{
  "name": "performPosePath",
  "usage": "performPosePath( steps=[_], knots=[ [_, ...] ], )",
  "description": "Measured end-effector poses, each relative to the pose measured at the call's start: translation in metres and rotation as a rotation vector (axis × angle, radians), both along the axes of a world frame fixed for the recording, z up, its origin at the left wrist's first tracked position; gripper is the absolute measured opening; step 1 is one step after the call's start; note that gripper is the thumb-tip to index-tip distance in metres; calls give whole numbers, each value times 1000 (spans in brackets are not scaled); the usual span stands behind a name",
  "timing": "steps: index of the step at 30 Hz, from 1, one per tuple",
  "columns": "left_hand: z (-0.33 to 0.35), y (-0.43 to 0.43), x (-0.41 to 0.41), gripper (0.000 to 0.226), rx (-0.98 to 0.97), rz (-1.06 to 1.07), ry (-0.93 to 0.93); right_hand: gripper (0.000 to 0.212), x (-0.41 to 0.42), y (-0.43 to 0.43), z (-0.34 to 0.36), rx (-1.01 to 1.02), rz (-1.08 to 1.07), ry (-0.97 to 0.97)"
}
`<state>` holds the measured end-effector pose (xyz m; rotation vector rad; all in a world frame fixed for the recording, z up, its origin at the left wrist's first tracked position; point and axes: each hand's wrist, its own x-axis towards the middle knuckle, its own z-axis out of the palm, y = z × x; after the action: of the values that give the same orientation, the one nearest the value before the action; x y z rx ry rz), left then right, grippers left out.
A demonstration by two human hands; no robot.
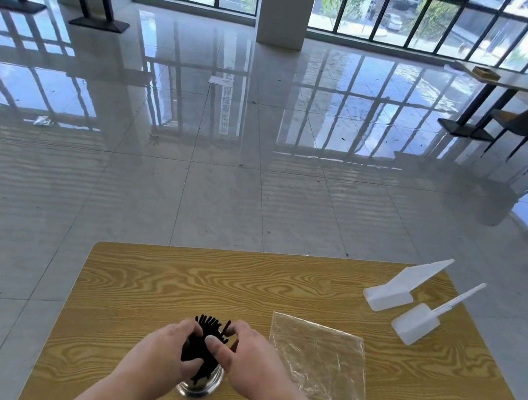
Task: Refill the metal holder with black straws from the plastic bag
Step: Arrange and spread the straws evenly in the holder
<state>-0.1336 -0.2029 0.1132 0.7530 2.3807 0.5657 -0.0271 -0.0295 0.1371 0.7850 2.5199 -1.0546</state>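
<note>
A bundle of black straws (204,339) stands in the shiny metal holder (199,388) near the front edge of the wooden table (173,282). My left hand (168,349) wraps the bundle from the left. My right hand (246,358) grips it from the right, thumb across the front. The straw tips fan out above my fingers. Most of the holder is hidden behind my hands. The clear plastic bag (320,361) lies flat and looks empty, to the right of the holder.
Two white plastic sign stands (393,289) (417,322) sit at the table's far right corner. Beyond the table is a glossy tiled floor with scraps of litter, other tables and chairs at the right.
</note>
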Motion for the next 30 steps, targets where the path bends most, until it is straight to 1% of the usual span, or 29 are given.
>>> performPosePath(
  steps=[2, 3, 5, 6, 10, 12, 15, 16, 19, 21, 23, 27, 30],
  knots=[
    [2, 1, 0, 16, 0, 10, 16, 65, 0, 2, 1, -24, -16, 11],
    [3, 1, 0, 12, 3, 14, 20, 64, -1, 3, 1, -38, -25, 15],
    [4, 3, 0, 11, 4, 12, 14, 63, -1, 5, 1, -64, -34, 18],
    [5, 3, 1, 15, -2, 6, 2, 61, 0, 6, 1, -75, -37, 19],
    [7, 1, 3, 47, -30, -31, -56, 56, 2, 8, -1, -100, -24, 21],
    [7, 1, 3, 47, -36, -39, -47, 53, 4, 8, -2, -106, -15, 15],
    [9, 3, 3, 37, -31, -53, -9, 51, 4, 8, -3, -112, -14, 14],
    [10, 3, 3, 38, -28, -49, -8, 50, 4, 9, -4, -120, -18, 16],
    [12, 3, 5, 54, -40, -54, -38, 50, 5, 9, -3, -131, -15, 19],
    [13, 3, 5, 60, -67, -81, -32, 49, 5, 8, -3, -142, -14, 18],
    [13, 3, 6, 55, -84, -96, 7, 48, 5, 8, -3, -159, -21, 17],
    [14, 4, 6, 28, -82, -120, 93, 49, 7, 9, 0, -162, -22, 21],
    [17, 4, 5, 13, -70, -105, 130, 47, 8, 10, 3, -168, -27, 31]
  ],
)
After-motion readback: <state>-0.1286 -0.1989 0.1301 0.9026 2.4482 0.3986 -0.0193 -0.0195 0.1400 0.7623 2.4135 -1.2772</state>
